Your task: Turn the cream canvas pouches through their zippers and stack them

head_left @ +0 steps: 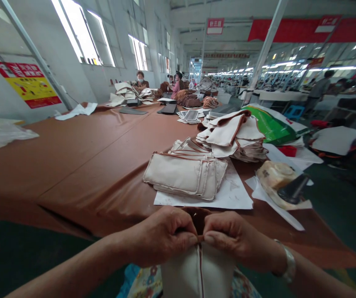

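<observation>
We find left hand (167, 234) and right hand (243, 240) equally near, fingers (186, 240) pinching the cream piece (179, 271) by its upper edge. It lies below them, seam (200, 269) running downward.

The left hand (168, 238) and right hand (238, 240) pinch firmly, just beside each other.

Red/yel. poster (27, 85) hangs on L wall (58, 62), red banner (296, 31) up R, blue stool (294, 112) beyond grn. bag (267, 125).

Single head view — facing forward, tilted down; left hand (162, 235) and right hand (243, 238) close, table (81, 151) just beyond.
</observation>
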A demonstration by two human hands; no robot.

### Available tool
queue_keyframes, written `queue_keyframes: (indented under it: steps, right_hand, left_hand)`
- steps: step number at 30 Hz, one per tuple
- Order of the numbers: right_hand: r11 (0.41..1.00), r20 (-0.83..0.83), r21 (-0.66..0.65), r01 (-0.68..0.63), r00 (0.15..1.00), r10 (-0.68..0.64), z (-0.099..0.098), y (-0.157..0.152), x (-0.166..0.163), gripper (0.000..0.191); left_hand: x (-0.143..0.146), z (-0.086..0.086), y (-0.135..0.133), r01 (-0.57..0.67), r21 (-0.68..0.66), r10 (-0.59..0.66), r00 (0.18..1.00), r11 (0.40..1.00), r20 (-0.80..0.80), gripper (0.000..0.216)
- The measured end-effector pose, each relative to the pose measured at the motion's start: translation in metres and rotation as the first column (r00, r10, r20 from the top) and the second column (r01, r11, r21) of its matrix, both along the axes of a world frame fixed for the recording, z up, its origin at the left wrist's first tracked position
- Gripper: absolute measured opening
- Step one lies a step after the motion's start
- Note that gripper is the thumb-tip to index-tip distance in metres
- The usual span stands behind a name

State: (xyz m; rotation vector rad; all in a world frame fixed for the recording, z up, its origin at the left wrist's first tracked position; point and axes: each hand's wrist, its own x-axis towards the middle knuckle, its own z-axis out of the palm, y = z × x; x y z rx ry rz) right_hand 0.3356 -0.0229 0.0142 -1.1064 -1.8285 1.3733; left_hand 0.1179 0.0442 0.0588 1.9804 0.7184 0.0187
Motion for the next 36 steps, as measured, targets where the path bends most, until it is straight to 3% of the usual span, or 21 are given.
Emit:
queue_keyframes:
  steps: [2,4,9,13,16,18,21,23,29,36]
  right_hand:
    - [0.983,0.038,0.168,0.068,0.996,-0.076,-0.006,-0.004,-0.005,0.029]
    - [0.959,0.039,0.256,0.121,0.990,-0.136,-0.012,-0.006,-0.008,0.031]
    - [0.990,-0.027,0.143,0.019,1.000,-0.015,-0.009,0.003,-0.002,0.037]
    - [0.985,0.071,0.167,-0.046,0.997,0.035,0.002,0.013,-0.004,0.036]
    - [0.986,0.068,0.153,-0.064,0.996,0.054,0.002,0.015,-0.006,0.038]
    - [0.992,0.055,0.118,-0.045,0.998,0.039,-0.001,0.013,-0.005,0.037]
    - [0.998,0.060,0.065,-0.007,0.998,0.003,-0.006,0.009,0.000,0.038]
    - [0.999,0.076,0.043,0.013,0.997,-0.016,-0.009,0.006,0.003,0.038]
    - [0.999,0.064,-0.012,0.042,0.997,-0.041,-0.011,0.001,0.001,0.038]
    - [0.999,0.063,0.003,-0.045,0.997,0.044,-0.007,0.004,0.000,0.037]
  left_hand:
    - [0.001,-0.002,0.000,-0.019,0.004,0.019,1.000,1.000,0.011,0.020]
    - [0.001,-0.004,0.000,-0.045,0.010,0.045,0.999,0.999,0.011,0.021]
    - [0.005,-0.006,-0.002,-0.023,0.094,0.018,0.998,0.995,0.054,0.020]
    - [0.005,-0.005,-0.002,-0.041,0.184,0.026,0.996,0.982,0.081,0.024]
    - [-0.004,-0.004,0.006,-0.074,0.057,0.070,0.996,0.996,0.060,0.025]
    - [-0.013,-0.004,0.015,-0.079,-0.087,0.085,0.994,0.993,0.062,0.041]
    - [-0.023,-0.013,0.028,-0.087,-0.321,0.113,0.991,0.943,0.065,0.075]
    - [-0.025,-0.022,0.032,-0.099,-0.404,0.124,0.992,0.909,0.036,0.079]
    - [-0.022,-0.036,0.025,-0.109,-0.348,0.135,0.990,0.931,0.051,0.065]
    - [-0.023,-0.031,0.017,0.055,-0.301,-0.017,0.991,0.952,0.130,0.051]
